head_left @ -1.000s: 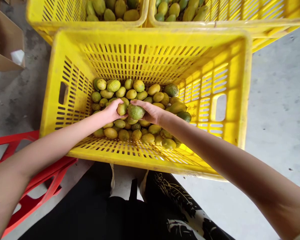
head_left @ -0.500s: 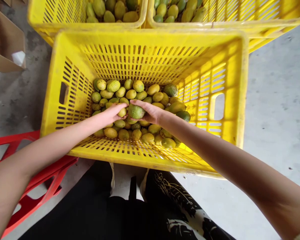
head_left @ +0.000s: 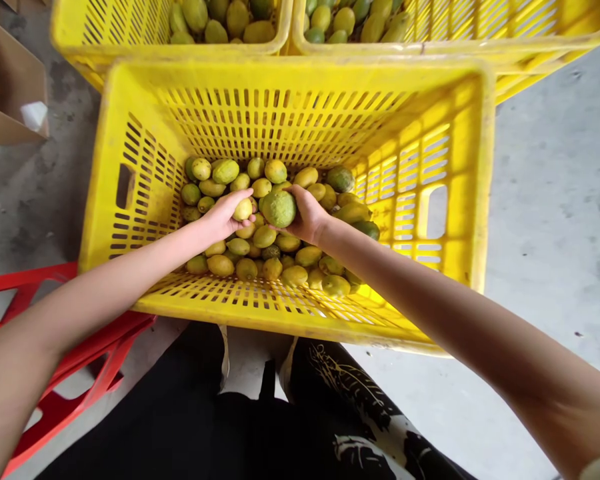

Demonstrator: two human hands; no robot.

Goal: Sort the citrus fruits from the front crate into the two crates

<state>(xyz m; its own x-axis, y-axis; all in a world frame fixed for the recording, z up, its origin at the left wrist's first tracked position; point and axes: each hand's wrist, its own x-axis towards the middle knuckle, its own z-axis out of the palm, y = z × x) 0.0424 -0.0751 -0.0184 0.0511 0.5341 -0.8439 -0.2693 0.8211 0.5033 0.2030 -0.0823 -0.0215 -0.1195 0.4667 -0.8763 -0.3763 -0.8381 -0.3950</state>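
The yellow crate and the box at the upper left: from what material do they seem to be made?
The yellow crate looks like moulded plastic, slightly glossy: uniform colour, slotted walls, cut-out handles. The box seems plain cardboard, matt brown with a folded flap. The right hand and left hand each hold a fruit inside the crate.

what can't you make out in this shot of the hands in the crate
Head view only:
- Underside of the green fruit: covered by the right hand.
- Most of the yellow fruit: wrapped by the left hand.
- Crate floor: buried under the fruit pile.
- Two far crates: cut off by the top edge.
- Fruit blemishes: too small to tell.
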